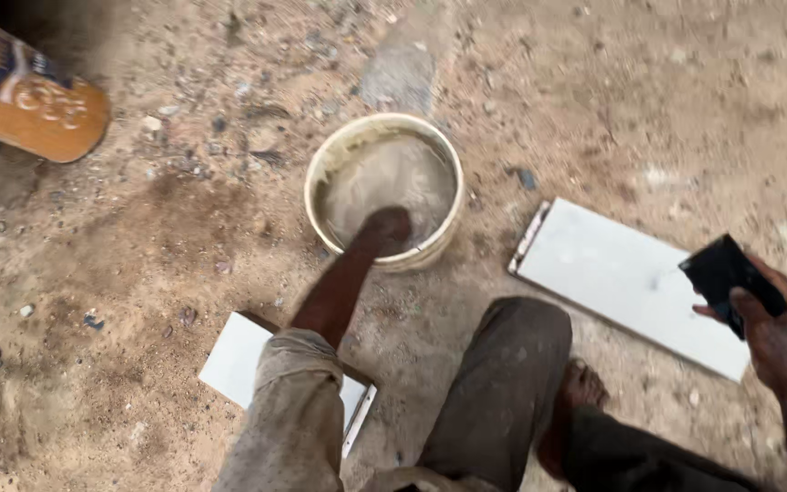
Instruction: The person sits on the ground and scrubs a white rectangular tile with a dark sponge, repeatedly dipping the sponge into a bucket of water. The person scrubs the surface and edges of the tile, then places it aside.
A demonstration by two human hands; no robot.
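two hands busy: your left hand (392, 224) dips unseen into the bucket (384, 189), right hand (781, 333) grips a black tile piece (729, 278); wetting step, lift next.

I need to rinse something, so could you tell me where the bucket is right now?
The bucket stands on the dirt ground at upper centre of the head view, with the left hand dipped in it and a white tile to its right.

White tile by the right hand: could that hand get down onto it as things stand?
Probably yes. The right hand hovers just over the far end of the white tile with nothing between them, but it already holds a dark flat piece, so its grip is taken.
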